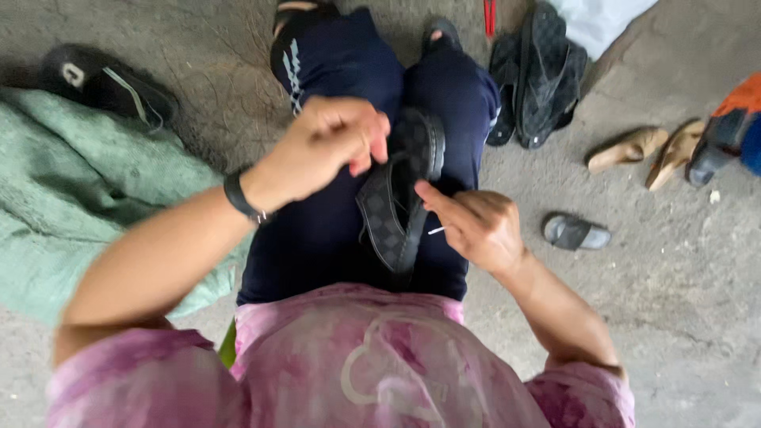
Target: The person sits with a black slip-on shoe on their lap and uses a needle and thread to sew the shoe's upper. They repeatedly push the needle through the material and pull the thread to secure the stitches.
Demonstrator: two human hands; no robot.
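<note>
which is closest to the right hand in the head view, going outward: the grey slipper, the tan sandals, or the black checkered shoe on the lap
1. Black checkered shoe, on the lap, touched by the right hand.
2. Grey slipper, on the floor just right of that hand.
3. Tan sandals, farther right and up, near the frame's edge.

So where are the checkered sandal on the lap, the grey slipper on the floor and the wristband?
Checkered sandal [394, 208], head view, on the strap.
Grey slipper [576, 233], head view, on the middle of its strap.
Wristband [238, 196], head view, on the band at the left wrist.
</note>
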